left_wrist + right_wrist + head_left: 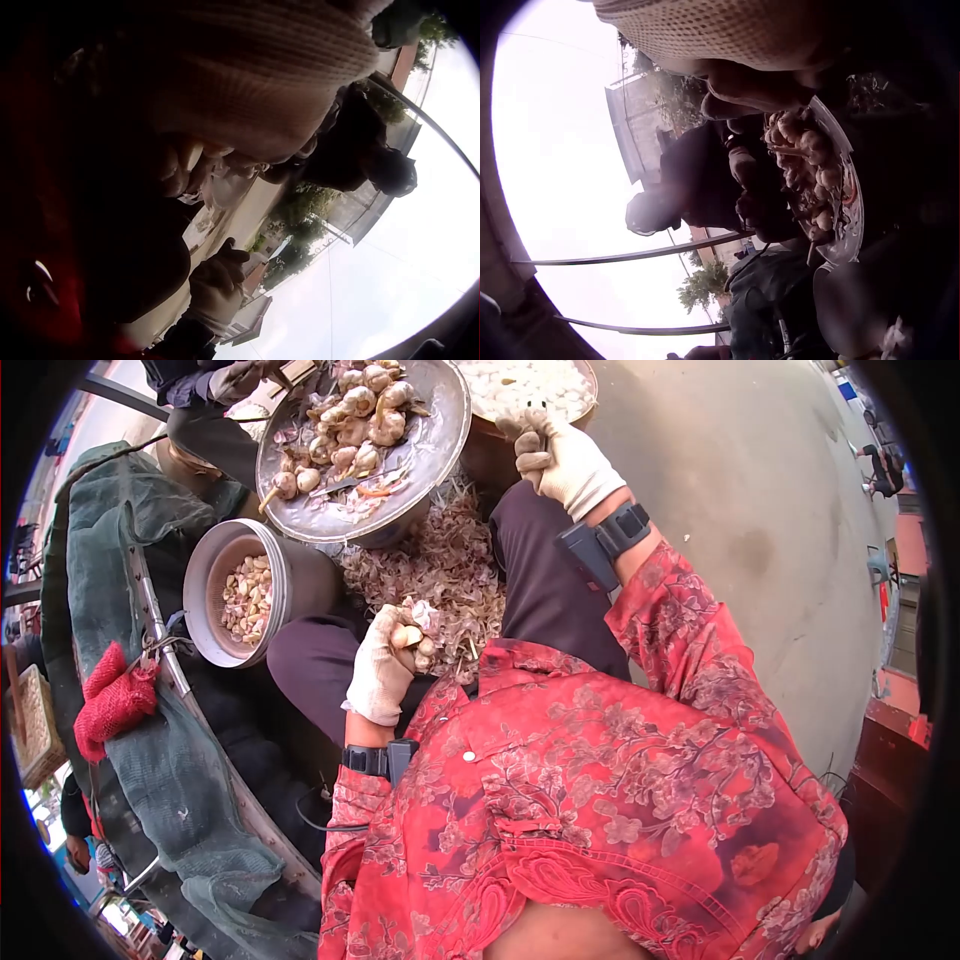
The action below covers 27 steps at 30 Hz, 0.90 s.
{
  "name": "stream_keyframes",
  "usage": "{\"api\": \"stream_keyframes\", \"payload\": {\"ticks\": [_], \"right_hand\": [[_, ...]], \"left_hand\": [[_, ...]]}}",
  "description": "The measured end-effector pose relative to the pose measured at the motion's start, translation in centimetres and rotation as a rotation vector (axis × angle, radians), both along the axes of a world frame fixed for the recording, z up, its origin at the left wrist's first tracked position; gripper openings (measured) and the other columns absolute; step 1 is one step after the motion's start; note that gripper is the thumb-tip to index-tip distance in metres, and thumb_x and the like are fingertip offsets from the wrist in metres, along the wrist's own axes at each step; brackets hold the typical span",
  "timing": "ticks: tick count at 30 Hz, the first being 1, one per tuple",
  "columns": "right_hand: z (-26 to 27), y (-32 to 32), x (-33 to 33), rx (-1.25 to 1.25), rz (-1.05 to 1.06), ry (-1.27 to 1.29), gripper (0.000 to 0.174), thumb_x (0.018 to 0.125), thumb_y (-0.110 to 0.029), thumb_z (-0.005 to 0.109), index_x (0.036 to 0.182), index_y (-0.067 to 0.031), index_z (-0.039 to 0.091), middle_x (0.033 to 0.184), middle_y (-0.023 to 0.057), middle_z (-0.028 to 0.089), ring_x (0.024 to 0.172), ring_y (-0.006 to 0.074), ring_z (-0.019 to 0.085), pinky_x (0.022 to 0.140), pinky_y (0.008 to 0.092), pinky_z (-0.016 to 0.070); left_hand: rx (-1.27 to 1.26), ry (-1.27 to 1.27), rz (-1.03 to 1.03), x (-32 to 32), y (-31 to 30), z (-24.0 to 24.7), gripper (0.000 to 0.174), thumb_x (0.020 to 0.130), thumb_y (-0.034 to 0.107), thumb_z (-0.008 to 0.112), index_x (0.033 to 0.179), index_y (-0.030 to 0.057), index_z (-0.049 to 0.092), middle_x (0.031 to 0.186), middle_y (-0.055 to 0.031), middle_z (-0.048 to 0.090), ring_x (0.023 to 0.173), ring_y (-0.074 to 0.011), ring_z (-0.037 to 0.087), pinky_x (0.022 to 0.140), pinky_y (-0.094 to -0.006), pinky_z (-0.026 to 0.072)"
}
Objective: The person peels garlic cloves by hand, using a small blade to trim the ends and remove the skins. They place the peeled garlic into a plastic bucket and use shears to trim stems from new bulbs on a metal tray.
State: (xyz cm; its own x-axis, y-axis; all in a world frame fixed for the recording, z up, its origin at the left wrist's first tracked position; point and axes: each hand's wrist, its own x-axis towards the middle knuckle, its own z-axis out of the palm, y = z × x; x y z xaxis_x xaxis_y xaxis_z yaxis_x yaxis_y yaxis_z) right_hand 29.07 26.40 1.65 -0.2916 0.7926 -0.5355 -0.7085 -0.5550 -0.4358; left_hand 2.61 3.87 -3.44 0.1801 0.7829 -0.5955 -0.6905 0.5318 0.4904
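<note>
My gloved left hand (380,670) grips a partly peeled garlic bulb (408,638) above my lap, its pale cloves facing up between fingers and thumb. My right hand (568,463), in a white glove with greyed fingertips, is raised at the near edge of a tub of white peeled cloves (525,385). Its fingers are bent, with small dark spots at the tips; I cannot tell whether anything is between them. Whole garlic bulbs (355,420) are piled on a round metal pan (440,435) left of that hand, with loose skins and a knife-like dark strip among them.
A plastic bucket (205,575) with unpeeled cloves (247,598) stands left of my knees. Garlic skins (440,560) heap between my legs. Green netting (165,760) over a metal frame, with a red mesh bag (115,705), runs along the left. Another person's gloved hand (238,380) is behind the pan.
</note>
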Motion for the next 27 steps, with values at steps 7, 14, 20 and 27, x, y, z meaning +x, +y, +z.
{"api": "stream_keyframes", "payload": {"ticks": [7,14,20,27], "right_hand": [[0.9,-10.3,-6.1,0.262,0.664,-0.607,0.027,0.095,-0.028,0.060,0.111,-0.0060,0.059,0.081,-0.0017,0.062,0.052,0.0006,0.043,0.043,0.0147,0.0323],[0.7,-15.5,-9.6,0.511,0.903,-0.643,0.031,0.088,-0.018,0.068,0.113,-0.0037,0.059,0.084,0.0025,0.065,0.069,0.0079,0.059,0.064,0.0239,0.0493],[0.2,-16.5,-9.6,0.709,0.979,-0.771,0.037,0.086,-0.020,0.070,0.117,-0.0033,0.059,0.081,0.0002,0.063,0.070,0.0070,0.056,0.066,0.0236,0.0482],[1.1,-17.0,-9.0,0.546,0.878,-0.562,0.022,0.088,-0.015,0.065,0.105,-0.0025,0.061,0.089,0.0033,0.065,0.073,0.0051,0.058,0.061,0.0219,0.0465]], "left_hand": [[0.022,0.085,-0.071,0.7,1.1,2.3,0.042,0.103,0.038,0.036,0.102,0.0007,0.056,0.083,-0.0115,0.065,0.067,-0.0163,0.053,0.060,-0.0275,0.0412],[0.040,0.132,-0.078,0.6,0.5,2.2,0.049,0.103,0.047,0.034,0.104,0.0058,0.060,0.082,-0.0034,0.063,0.068,-0.0136,0.057,0.059,-0.0260,0.0454],[-0.020,0.208,0.015,2.7,0.2,3.5,0.063,0.099,0.060,0.028,0.107,0.0064,0.060,0.079,-0.0044,0.064,0.066,-0.0158,0.058,0.058,-0.0276,0.0443],[0.060,0.143,-0.087,0.5,-1.8,3.6,0.051,0.102,0.050,0.033,0.111,0.0073,0.060,0.089,-0.0034,0.065,0.071,-0.0148,0.058,0.063,-0.0259,0.0452]]}}
